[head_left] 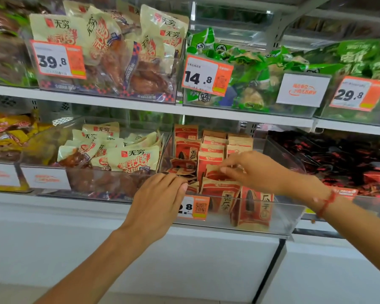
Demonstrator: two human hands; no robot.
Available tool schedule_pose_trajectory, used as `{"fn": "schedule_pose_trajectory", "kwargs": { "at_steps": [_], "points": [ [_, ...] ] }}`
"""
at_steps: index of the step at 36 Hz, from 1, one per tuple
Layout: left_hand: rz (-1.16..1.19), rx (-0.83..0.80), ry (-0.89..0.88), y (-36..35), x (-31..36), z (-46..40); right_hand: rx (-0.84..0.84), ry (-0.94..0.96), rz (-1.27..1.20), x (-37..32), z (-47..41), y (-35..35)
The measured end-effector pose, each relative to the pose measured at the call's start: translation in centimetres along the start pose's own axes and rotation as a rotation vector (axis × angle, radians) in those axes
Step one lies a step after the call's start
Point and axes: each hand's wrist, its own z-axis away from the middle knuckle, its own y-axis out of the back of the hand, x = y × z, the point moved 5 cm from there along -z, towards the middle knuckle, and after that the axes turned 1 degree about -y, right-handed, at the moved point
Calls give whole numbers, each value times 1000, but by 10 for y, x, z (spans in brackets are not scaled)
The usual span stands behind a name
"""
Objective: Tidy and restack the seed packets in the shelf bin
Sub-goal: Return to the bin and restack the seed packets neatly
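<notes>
Your left hand rests flat with straight fingers on the front edge of the clear bin. Your right hand pinches one seed packet in the middle. The back rows at 12 o'clock stand neat, but about four packets at 9 o'clock lie messy (hard to count), so you look about halfway done.

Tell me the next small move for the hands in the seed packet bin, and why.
Probably stand up the packet that the right hand pinches, against the upright rows behind. Loose packets lie flat by the left hand, so those likely follow.
</notes>
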Motion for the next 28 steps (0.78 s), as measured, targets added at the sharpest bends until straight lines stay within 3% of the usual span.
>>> {"fn": "schedule_pose_trajectory", "kwargs": {
  "at_steps": [6, 10, 14, 18, 22, 24, 28],
  "points": [
    [16, 19, 8, -2, 0, 0, 81, 4, 40, -25, 44, -6],
    [-11, 43, 16, 0, 4, 1, -40, -29, -85, -16, 29, -1],
    [8, 20, 24, -3, 4, 3, 59, -82, -107, 3, -13, 15],
    [27, 2, 19, -3, 2, 3, -90, -176, 57, 13, -60, 5],
    [42, -14, -6, -3, 0, 3, -372, -375, 280, 29, -71, -22],
    [43, -7, -10, -3, 0, 3, -387, -429, 339, 47, -84, -38],
    [15, 29, -15, -2, -1, 2, -358, -365, 353, 98, -118, -69]
  ]
}}
